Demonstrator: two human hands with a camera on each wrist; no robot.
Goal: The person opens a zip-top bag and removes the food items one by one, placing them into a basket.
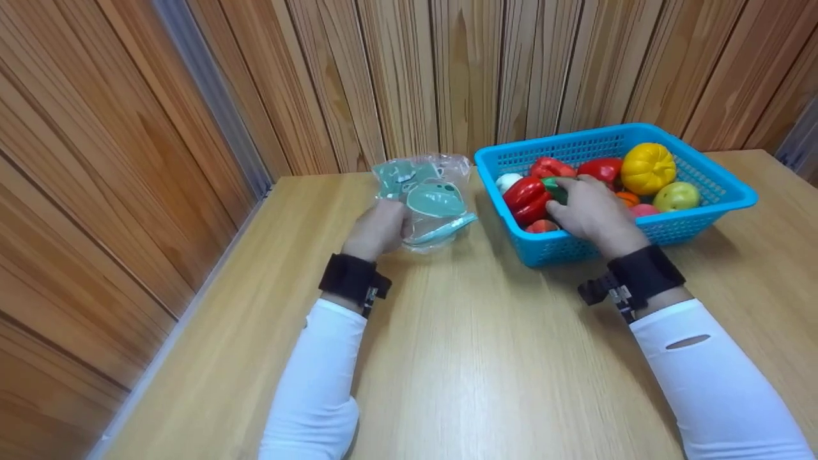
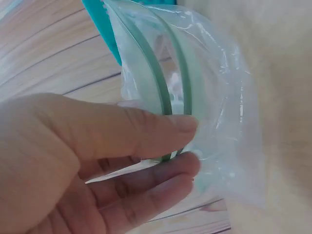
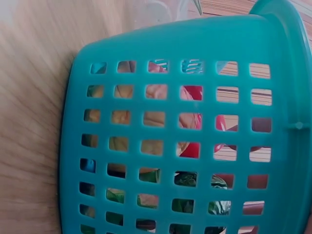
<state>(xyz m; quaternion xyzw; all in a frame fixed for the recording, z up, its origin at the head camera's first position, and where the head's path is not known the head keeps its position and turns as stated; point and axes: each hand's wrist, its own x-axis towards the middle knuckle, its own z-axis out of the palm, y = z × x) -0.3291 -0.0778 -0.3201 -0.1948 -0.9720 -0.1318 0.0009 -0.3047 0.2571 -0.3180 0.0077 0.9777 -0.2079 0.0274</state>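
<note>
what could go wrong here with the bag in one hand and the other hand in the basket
The left hand pinches only the mouth of the clear zip bag, so the thin plastic may slip or fold shut. The right hand reaches in among the packed toy vegetables onto a red pepper; lifting it might knock neighbours out. The blue basket has nothing holding it, so a pull could drag it across the table.
</note>
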